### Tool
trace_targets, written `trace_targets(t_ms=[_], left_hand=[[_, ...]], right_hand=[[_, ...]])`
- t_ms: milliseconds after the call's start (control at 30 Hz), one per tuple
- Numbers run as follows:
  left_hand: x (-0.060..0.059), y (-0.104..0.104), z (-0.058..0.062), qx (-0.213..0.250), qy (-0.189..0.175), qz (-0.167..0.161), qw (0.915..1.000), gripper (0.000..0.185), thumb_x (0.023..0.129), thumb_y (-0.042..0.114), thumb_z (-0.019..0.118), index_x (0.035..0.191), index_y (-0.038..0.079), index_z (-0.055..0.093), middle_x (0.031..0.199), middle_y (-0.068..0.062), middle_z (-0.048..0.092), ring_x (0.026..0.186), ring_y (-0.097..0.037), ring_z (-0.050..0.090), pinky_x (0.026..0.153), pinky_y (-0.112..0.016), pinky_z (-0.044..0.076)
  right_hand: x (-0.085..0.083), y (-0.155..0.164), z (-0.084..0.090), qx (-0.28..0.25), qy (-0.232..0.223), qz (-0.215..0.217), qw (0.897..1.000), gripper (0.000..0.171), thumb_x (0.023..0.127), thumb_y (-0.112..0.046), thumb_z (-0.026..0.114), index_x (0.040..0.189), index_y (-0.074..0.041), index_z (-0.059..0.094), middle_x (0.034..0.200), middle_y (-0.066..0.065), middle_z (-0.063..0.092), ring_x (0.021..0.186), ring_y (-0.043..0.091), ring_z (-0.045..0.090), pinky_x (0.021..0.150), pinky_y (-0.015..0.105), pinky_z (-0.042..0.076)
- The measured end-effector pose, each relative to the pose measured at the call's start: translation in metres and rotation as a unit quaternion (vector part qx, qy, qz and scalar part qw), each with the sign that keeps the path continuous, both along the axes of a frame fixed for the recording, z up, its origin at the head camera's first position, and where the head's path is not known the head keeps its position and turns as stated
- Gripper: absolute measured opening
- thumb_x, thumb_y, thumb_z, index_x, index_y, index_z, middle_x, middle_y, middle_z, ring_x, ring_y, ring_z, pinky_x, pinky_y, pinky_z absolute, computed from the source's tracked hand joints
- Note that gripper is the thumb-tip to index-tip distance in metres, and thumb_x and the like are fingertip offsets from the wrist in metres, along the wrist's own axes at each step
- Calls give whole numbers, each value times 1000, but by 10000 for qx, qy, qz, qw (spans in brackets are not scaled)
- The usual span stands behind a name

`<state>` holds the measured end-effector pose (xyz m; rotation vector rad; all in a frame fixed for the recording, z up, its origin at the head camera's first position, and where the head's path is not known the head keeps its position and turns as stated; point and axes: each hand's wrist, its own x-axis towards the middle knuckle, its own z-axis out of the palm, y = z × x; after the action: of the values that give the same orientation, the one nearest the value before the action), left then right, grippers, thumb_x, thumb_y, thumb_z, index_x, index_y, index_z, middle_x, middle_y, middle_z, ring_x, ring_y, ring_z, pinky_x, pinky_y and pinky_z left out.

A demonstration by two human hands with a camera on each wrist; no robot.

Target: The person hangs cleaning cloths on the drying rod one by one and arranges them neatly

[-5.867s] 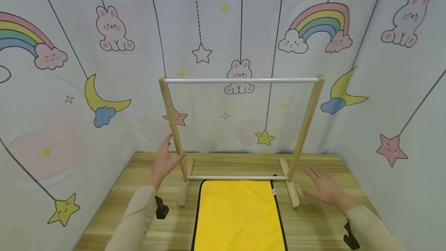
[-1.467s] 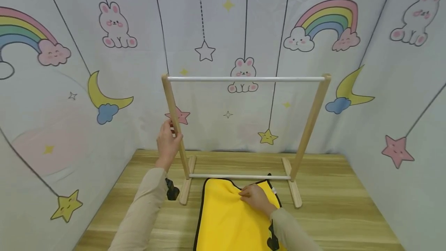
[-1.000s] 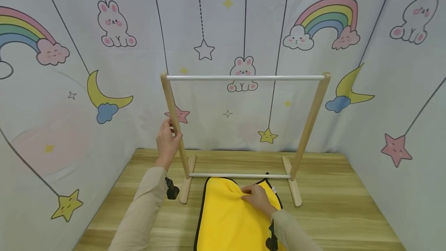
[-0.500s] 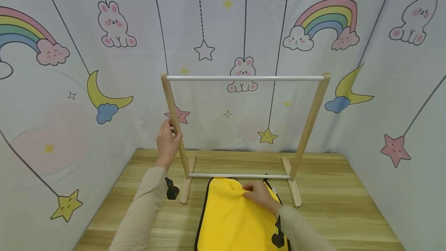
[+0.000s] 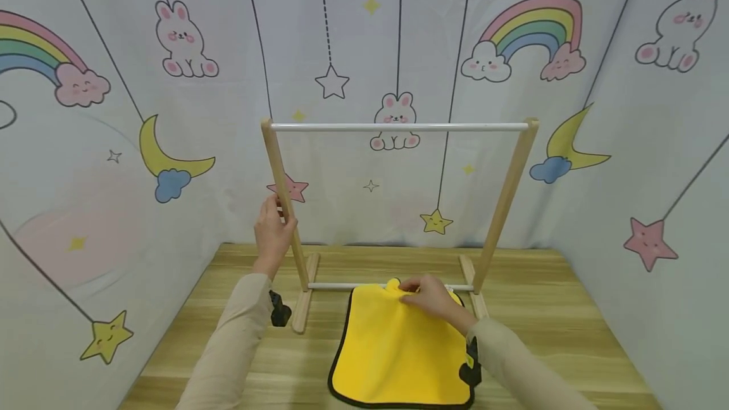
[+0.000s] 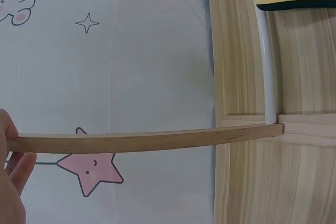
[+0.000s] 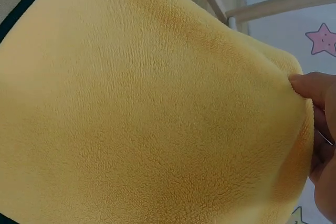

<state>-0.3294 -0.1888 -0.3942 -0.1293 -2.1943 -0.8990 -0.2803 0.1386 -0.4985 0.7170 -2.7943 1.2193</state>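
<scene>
A yellow plush towel (image 5: 398,353) with black edging hangs from my right hand (image 5: 435,299), which pinches it near the far edge. In the right wrist view the thumb presses on the bunched fabric of the towel (image 7: 157,103), and part of the fingers is hidden behind it. The towel's upper part overlaps the lower white bar (image 5: 333,286) of a wooden rack. My left hand (image 5: 272,233) grips the rack's left post (image 5: 277,166) about halfway up. In the left wrist view, fingers show on both sides of the post (image 6: 131,142).
The rack's white top rail (image 5: 342,127) runs between the two posts, the right post (image 5: 507,201) standing beyond my right hand. Its feet rest on a wood-grain table (image 5: 569,334). A cartoon-printed cloth backdrop (image 5: 353,30) surrounds the table at the back and sides.
My left hand has gone from open beside the post to gripping it. My right hand has taken hold of the towel and lifted it up toward the rack; the near edge now shows.
</scene>
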Motion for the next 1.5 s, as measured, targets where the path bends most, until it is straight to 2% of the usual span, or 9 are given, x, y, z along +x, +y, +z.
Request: trace_targets(t_ms=[167, 533, 767, 1200, 1333, 1500], left_hand=[[-1, 0, -2, -150, 59, -4, 9999, 38, 80, -1, 60, 116, -5, 46, 99, -20, 53, 81, -31, 60, 62, -41, 53], [1, 0, -2, -66, 26, -39, 10000, 38, 80, -1, 61, 115, -4, 46, 99, -19, 53, 81, -31, 60, 63, -42, 53], [2, -1, -3, -55, 45, 17, 10000, 38, 78, -2, 62, 112, -4, 47, 98, -19, 53, 81, -31, 60, 62, -43, 52], [1, 1, 0, -31, 6, 16, 10000, 37, 78, -2, 61, 112, -5, 47, 98, -19, 54, 81, -31, 61, 63, -43, 52], [0, 0, 0, -54, 65, 3, 10000, 37, 78, -2, 60, 112, -5, 47, 98, -20, 54, 81, -32, 61, 63, -44, 51], [0, 1, 0, -41, 9, 24, 10000, 37, 78, -2, 60, 112, -5, 46, 98, -20, 53, 80, -32, 61, 63, -44, 51]], right_hand=[[3, 1, 19, 38, 205, 177, 9996, 18, 79, -14, 70, 95, -7, 71, 88, 2, 69, 72, 9, 58, 61, 20, 48], [6, 3, 64, 35, 449, 244, 9987, 17, 78, -13, 70, 94, -6, 71, 89, 4, 69, 71, 10, 59, 58, 20, 48], [12, 3, 84, -68, 473, 271, 9985, 19, 79, -17, 70, 95, -8, 71, 87, 2, 69, 71, 8, 58, 58, 21, 48], [23, 0, 117, -214, 641, 451, 9967, 17, 79, -14, 69, 94, -6, 72, 86, 2, 69, 70, 8, 57, 57, 22, 48], [24, 0, 129, -263, 867, 551, 9944, 16, 80, -13, 69, 93, -5, 71, 86, 3, 69, 72, 10, 58, 59, 23, 48], [22, 1, 146, -214, 1080, 423, 9930, 15, 78, -11, 70, 92, -6, 71, 85, 2, 69, 71, 9, 58, 60, 23, 49]])
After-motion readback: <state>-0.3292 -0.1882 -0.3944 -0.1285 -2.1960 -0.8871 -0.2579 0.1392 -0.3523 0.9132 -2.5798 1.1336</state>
